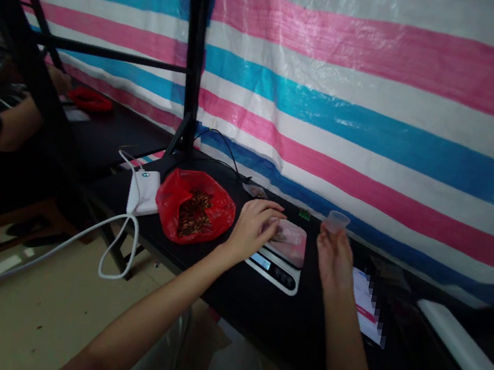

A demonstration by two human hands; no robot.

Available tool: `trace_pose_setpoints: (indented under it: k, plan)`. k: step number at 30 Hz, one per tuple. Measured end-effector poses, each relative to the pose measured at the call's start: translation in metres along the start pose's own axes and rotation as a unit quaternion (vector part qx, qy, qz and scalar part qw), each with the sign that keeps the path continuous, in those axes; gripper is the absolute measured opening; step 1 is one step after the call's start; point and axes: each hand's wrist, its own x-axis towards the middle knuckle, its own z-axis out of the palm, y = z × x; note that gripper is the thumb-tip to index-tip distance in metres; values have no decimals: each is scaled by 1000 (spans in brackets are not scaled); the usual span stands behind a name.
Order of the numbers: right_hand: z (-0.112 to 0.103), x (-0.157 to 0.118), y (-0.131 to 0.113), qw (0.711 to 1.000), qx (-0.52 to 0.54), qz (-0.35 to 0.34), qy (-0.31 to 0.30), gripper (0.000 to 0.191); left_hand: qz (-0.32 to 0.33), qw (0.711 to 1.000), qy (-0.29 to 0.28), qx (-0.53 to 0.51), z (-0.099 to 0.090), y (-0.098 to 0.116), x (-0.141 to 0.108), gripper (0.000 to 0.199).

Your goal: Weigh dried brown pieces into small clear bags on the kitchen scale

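My left hand (255, 227) reaches over the left side of a digital kitchen scale (278, 271), its fingers bent and apart. Just beside those fingertips, a clear plastic bag (290, 235) with some small contents rests on the weighing plate. Whether the fingers touch it I cannot tell. In my right hand (336, 255) is a small clear plastic cup (337, 220), gripped upright to the right of the scale. A red plastic bag (166, 203) stands wide-mouthed to the left, holding many small brownish metal pieces (195, 213). The scale's display is lit, its digits too small to read.
Behind the scale lie another small clear bag (255, 191) and a green piece (305, 214). A white box with a cable (145, 191) sits left of the red bag. A lit phone (366, 304) and a white device (459, 350) lie right. Another person's arm (23, 118) shows far left.
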Motion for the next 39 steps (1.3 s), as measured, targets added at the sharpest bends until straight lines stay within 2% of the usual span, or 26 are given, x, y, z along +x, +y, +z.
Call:
trace_pose_setpoints:
  k: [4,7,10,13,16,20,22,26,28,29,31,35,39]
  plan:
    - [11,-12,2,997,-26,37,-55,39,-58,983,67,160,-46,-3,-41,23]
    - [26,-27,4,988,-93,41,-113,48,-115,950,98,273,-83,-24,-61,41]
    - [46,-40,2,968,-178,-6,-177,43,-145,928,117,324,-116,-49,-74,56]
    - [75,-52,-4,937,-241,-84,-240,38,-156,919,127,340,-134,-62,-88,62]
    - [111,-67,-4,877,-325,-141,-326,36,-177,908,145,351,-136,-62,-101,62]
    - [150,-84,16,787,-383,-193,-443,35,-227,899,164,336,-127,-60,-116,68]
    - [160,-85,29,751,-408,-207,-477,36,-246,901,158,320,-124,-61,-120,64]
    - [167,-79,43,644,-515,-250,-508,34,-284,906,85,303,-124,-61,-120,26]
    - [168,-77,45,597,-555,-259,-518,31,-293,906,58,299,-125,-59,-117,22]
    - [169,-77,46,586,-563,-256,-524,31,-295,907,58,296,-125,-57,-116,23]
    - [169,-78,51,593,-556,-235,-533,32,-304,910,66,274,-124,-54,-113,25]
    - [168,-82,62,650,-504,-180,-540,35,-350,918,79,167,-120,-45,-109,34]
    - [168,-86,67,689,-460,-146,-541,36,-369,915,138,86,-118,-43,-107,39]
